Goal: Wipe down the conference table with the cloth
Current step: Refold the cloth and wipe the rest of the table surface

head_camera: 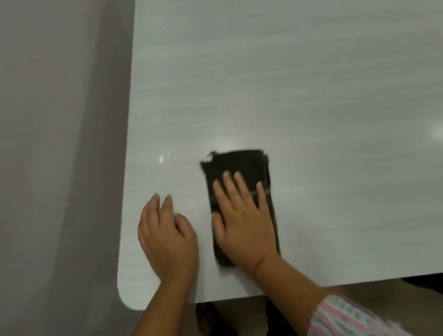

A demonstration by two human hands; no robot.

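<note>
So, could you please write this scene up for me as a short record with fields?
surface: white conference table, rounded corner at the near left
cloth: dark folded cloth, flat on the table close to the near edge
right: right hand pressed flat on the cloth, fingers straight
left: left hand rests on bare table just left of the cloth, apart from it
clothing: patterned sleeves
wrist: red thread on the right wrist
</note>
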